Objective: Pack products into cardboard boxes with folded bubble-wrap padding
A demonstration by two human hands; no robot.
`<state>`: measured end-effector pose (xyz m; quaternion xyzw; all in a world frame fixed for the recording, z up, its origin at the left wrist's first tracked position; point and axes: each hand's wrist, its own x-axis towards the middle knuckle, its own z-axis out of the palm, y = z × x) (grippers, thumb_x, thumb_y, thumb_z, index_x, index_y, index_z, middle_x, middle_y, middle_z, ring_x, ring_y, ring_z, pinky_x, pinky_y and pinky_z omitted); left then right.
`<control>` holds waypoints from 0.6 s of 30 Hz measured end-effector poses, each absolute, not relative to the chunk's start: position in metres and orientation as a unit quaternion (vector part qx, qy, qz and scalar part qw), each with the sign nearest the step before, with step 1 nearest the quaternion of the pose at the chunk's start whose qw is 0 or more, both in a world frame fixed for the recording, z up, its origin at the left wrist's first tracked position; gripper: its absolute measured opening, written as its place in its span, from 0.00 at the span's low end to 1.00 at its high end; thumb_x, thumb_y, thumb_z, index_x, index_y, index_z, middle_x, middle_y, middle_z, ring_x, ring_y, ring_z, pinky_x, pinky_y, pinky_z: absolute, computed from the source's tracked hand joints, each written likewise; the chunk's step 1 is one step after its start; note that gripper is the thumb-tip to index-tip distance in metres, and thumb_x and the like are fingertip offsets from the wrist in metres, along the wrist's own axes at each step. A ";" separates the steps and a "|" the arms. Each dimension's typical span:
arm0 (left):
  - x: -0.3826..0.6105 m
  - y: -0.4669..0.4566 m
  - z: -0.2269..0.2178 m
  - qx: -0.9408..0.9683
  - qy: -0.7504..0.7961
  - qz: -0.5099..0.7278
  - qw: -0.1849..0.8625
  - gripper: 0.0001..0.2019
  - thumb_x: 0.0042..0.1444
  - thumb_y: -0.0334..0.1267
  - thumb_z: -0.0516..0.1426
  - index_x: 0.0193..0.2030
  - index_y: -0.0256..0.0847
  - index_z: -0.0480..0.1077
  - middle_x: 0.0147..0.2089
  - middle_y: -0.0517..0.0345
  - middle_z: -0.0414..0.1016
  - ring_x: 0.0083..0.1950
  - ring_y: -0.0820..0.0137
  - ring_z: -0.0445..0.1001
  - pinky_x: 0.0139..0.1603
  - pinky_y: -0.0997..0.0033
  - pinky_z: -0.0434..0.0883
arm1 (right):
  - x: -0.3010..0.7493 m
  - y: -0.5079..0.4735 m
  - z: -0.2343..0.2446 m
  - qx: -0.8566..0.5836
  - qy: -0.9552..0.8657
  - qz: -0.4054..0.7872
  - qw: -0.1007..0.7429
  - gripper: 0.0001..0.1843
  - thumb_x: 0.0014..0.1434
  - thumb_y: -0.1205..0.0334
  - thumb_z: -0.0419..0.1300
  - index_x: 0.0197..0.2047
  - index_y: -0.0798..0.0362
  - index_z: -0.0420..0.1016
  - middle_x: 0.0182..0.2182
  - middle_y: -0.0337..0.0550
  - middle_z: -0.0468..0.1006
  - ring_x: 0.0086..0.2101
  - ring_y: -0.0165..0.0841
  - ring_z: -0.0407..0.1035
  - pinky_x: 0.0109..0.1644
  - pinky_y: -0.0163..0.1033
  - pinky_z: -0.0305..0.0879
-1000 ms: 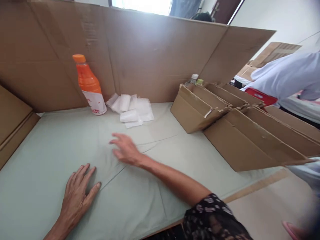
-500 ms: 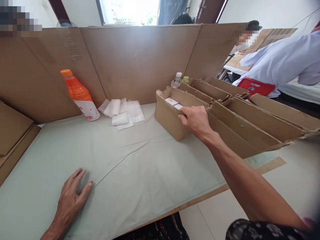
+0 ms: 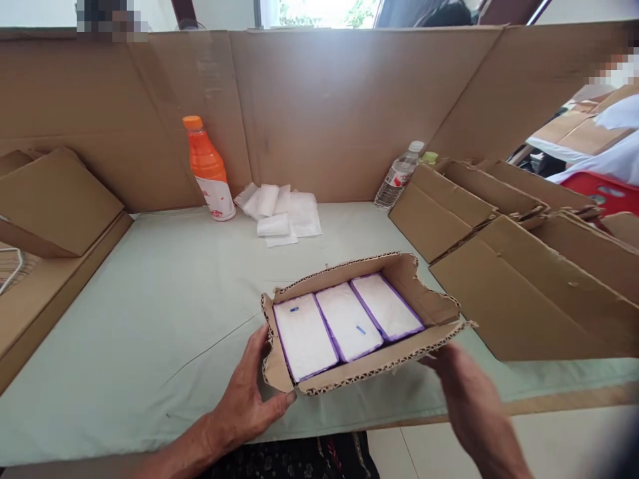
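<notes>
An open cardboard box (image 3: 382, 362) with ragged cut edges is in front of me, slightly turned. Three white blocks with purple edges (image 3: 349, 322) lie side by side in it, and bare cardboard shows at its right end. My left hand (image 3: 249, 379) grips the box's left end, thumb along the near corner and fingers round the outer wall. On the near right side, my right hand (image 3: 466, 386) holds the box wall; it is blurred and its fingertips are partly hidden beneath the edge.
Several more cardboard boxes (image 3: 539, 299) stand at the right. An orange bottle (image 3: 210, 169), thin white packets (image 3: 279, 216) and a clear water bottle (image 3: 399, 176) stand or lie along the cardboard partition (image 3: 349, 120). Stacked cardboard (image 3: 60, 206) is on the left.
The box with the white blocks has come from the right-hand row to the table's front middle. My left hand has moved right onto it, and my view has turned.
</notes>
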<state>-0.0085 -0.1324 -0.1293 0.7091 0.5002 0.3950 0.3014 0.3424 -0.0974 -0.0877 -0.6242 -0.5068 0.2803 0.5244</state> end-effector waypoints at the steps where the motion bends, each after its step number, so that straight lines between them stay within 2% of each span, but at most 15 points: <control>1: -0.004 -0.131 -0.129 0.701 0.503 0.400 0.309 0.44 0.61 0.52 0.61 0.78 0.43 0.47 0.73 0.37 0.60 0.72 0.48 0.65 0.69 0.45 0.69 | 0.336 -0.095 -0.098 -0.624 -0.495 0.317 0.516 0.25 0.65 0.39 0.54 0.54 0.44 0.81 0.48 0.52 0.82 0.46 0.51 0.78 0.44 0.55 0.78; 3: -0.003 -0.125 -0.124 0.681 0.514 0.419 0.310 0.41 0.60 0.52 0.61 0.75 0.41 0.54 0.72 0.37 0.63 0.72 0.48 0.65 0.69 0.44 0.68 | 0.319 -0.090 -0.109 -0.621 -0.481 0.364 0.501 0.26 0.65 0.38 0.55 0.55 0.44 0.80 0.51 0.51 0.81 0.49 0.49 0.76 0.45 0.52 0.79; 5: -0.014 -0.113 -0.114 0.653 0.537 0.442 0.301 0.38 0.57 0.55 0.62 0.70 0.40 0.64 0.67 0.37 0.70 0.70 0.46 0.67 0.70 0.41 0.66 | 0.300 -0.084 -0.110 -0.597 -0.487 0.392 0.502 0.27 0.67 0.37 0.52 0.55 0.45 0.79 0.54 0.50 0.79 0.51 0.47 0.74 0.46 0.50 0.78; 8: -0.049 -0.090 -0.098 0.579 0.608 0.459 0.293 0.32 0.48 0.60 0.65 0.54 0.40 0.76 0.49 0.42 0.81 0.62 0.44 0.74 0.67 0.40 0.69 | 0.260 -0.069 -0.107 -0.557 -0.516 0.446 0.474 0.29 0.67 0.35 0.52 0.56 0.47 0.76 0.55 0.51 0.78 0.50 0.44 0.75 0.52 0.50 0.76; 10: -0.078 -0.076 -0.093 0.509 0.664 0.469 0.284 0.29 0.41 0.61 0.68 0.43 0.39 0.77 0.39 0.46 0.81 0.54 0.44 0.78 0.60 0.42 0.74 | 0.229 -0.056 -0.104 -0.529 -0.537 0.484 0.445 0.31 0.67 0.34 0.52 0.60 0.47 0.75 0.57 0.51 0.78 0.50 0.43 0.75 0.57 0.52 0.73; 11: -0.091 -0.070 -0.093 0.472 0.688 0.478 0.275 0.29 0.38 0.60 0.68 0.40 0.39 0.76 0.37 0.46 0.80 0.51 0.45 0.79 0.56 0.44 0.77 | 0.214 -0.048 -0.102 -0.509 -0.550 0.501 0.432 0.32 0.67 0.34 0.52 0.62 0.47 0.73 0.58 0.51 0.77 0.52 0.43 0.74 0.59 0.52 0.71; 14: -0.117 -0.062 -0.102 0.381 0.728 0.524 0.225 0.32 0.35 0.58 0.69 0.42 0.37 0.73 0.40 0.46 0.80 0.48 0.49 0.80 0.51 0.48 0.79 | 0.182 -0.019 -0.095 -0.450 -0.595 0.535 0.397 0.34 0.68 0.33 0.50 0.63 0.47 0.73 0.60 0.50 0.76 0.58 0.43 0.71 0.61 0.51 0.69; 18: -0.124 -0.063 -0.124 0.351 0.707 0.581 0.196 0.35 0.40 0.60 0.68 0.49 0.37 0.72 0.43 0.47 0.80 0.51 0.52 0.79 0.54 0.51 0.78 | 0.179 0.046 -0.076 -0.455 -0.658 0.479 0.361 0.25 0.67 0.41 0.54 0.51 0.50 0.81 0.50 0.48 0.83 0.51 0.43 0.75 0.59 0.50 0.69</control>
